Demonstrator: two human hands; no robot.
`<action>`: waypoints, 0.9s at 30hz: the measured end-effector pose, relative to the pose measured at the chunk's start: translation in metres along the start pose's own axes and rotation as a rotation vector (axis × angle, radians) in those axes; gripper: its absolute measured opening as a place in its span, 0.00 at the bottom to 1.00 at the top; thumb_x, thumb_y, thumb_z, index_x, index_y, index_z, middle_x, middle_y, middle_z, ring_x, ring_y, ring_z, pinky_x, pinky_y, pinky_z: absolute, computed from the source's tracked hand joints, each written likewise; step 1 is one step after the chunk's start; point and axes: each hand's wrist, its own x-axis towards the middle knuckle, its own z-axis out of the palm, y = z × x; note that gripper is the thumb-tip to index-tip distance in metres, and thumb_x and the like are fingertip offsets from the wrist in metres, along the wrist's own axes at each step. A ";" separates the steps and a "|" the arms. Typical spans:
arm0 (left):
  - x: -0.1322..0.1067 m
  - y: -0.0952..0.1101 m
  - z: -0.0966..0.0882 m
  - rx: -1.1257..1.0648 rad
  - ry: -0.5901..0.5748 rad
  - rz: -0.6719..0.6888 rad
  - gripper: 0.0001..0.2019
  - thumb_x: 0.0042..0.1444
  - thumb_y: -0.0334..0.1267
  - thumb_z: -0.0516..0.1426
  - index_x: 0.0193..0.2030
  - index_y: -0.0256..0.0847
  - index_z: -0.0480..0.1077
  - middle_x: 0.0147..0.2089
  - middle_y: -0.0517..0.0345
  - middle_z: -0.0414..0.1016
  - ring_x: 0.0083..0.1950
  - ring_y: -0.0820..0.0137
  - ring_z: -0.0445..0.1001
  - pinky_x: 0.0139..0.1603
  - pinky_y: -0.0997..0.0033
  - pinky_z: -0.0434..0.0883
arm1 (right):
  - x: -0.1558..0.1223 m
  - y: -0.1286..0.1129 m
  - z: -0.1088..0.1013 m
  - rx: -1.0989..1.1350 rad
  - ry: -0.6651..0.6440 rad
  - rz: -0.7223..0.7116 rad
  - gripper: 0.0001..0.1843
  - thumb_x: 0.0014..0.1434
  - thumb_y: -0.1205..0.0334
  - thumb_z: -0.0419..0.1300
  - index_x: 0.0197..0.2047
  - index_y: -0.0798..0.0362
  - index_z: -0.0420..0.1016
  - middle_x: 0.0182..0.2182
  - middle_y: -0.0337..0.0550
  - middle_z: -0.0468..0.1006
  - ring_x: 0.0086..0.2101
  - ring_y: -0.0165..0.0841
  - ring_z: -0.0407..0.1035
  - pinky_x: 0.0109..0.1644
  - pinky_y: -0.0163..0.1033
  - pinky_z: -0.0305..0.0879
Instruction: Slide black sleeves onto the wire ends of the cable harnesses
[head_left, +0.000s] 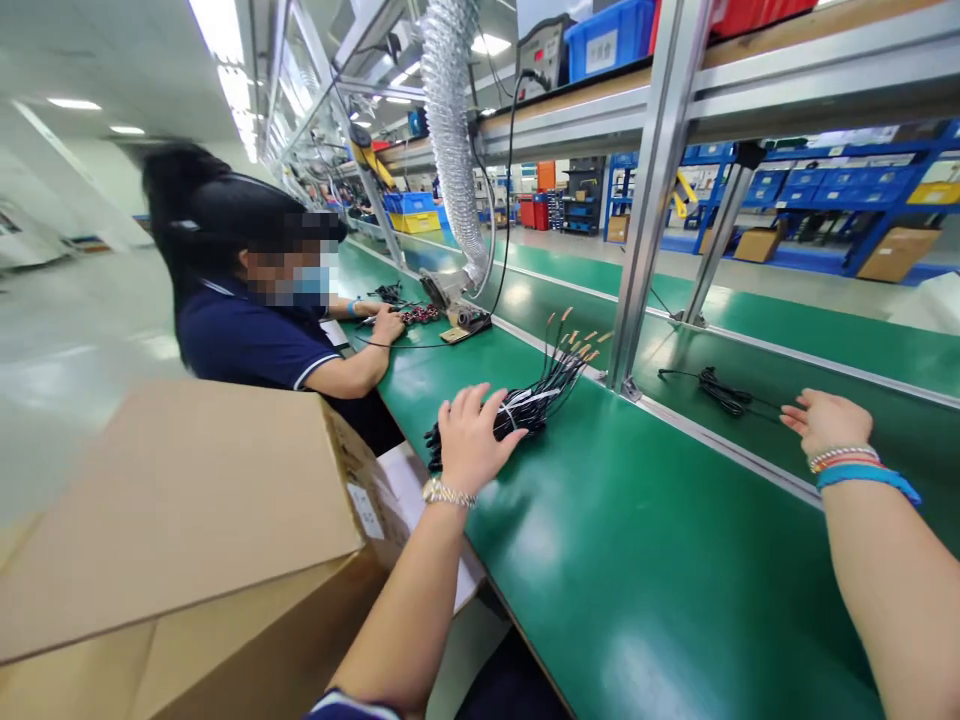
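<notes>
My L hand (476, 440) is on a bundle of black cables (529, 412) lying on the green bench (637, 570), fingers curled over it, can't tell if actually gripping. R hand (825, 422) open, fingers spread, holding nothing, to the right of a small black cable coil (712, 390) on the far bench section. Big cardboard box (172, 530) near left; co-worker (255, 310) further along, hands at reddish wires (420, 315).
</notes>
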 end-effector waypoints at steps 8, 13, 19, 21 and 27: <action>0.011 -0.015 0.022 -0.108 -0.129 0.038 0.21 0.42 0.47 0.60 0.44 0.44 0.69 0.46 0.51 0.69 0.51 0.58 0.64 0.49 0.60 0.62 | -0.107 -0.048 0.031 -0.167 -0.537 -0.328 0.08 0.48 0.62 0.60 0.32 0.57 0.75 0.22 0.41 0.74 0.23 0.30 0.68 0.31 0.36 0.66; -0.038 0.029 0.027 -0.114 0.076 0.228 0.15 0.45 0.37 0.57 0.42 0.45 0.70 0.51 0.51 0.66 0.55 0.56 0.59 0.56 0.52 0.53 | -0.180 -0.041 0.056 -0.362 -0.910 -1.009 0.12 0.56 0.65 0.52 0.42 0.53 0.72 0.42 0.44 0.74 0.43 0.34 0.67 0.50 0.41 0.62; -0.047 0.043 0.018 -0.143 0.040 0.219 0.24 0.45 0.42 0.58 0.51 0.41 0.64 0.53 0.47 0.65 0.56 0.55 0.58 0.59 0.50 0.47 | -0.198 -0.004 0.101 -0.593 -0.793 -1.101 0.14 0.56 0.66 0.53 0.46 0.53 0.69 0.43 0.46 0.70 0.42 0.34 0.65 0.44 0.38 0.64; -0.044 0.043 0.009 -0.134 0.007 0.220 0.32 0.44 0.49 0.58 0.56 0.40 0.59 0.52 0.45 0.65 0.55 0.54 0.59 0.60 0.48 0.44 | -0.197 -0.002 0.110 -0.633 -0.733 -1.153 0.11 0.58 0.67 0.50 0.41 0.54 0.71 0.37 0.46 0.71 0.38 0.33 0.65 0.39 0.37 0.63; -0.020 0.043 -0.003 0.022 -0.125 0.142 0.48 0.35 0.62 0.57 0.62 0.38 0.50 0.55 0.39 0.62 0.57 0.46 0.54 0.56 0.39 0.43 | -0.198 -0.010 0.111 -0.640 -0.761 -1.253 0.14 0.58 0.70 0.46 0.28 0.56 0.70 0.28 0.46 0.70 0.33 0.34 0.62 0.36 0.38 0.60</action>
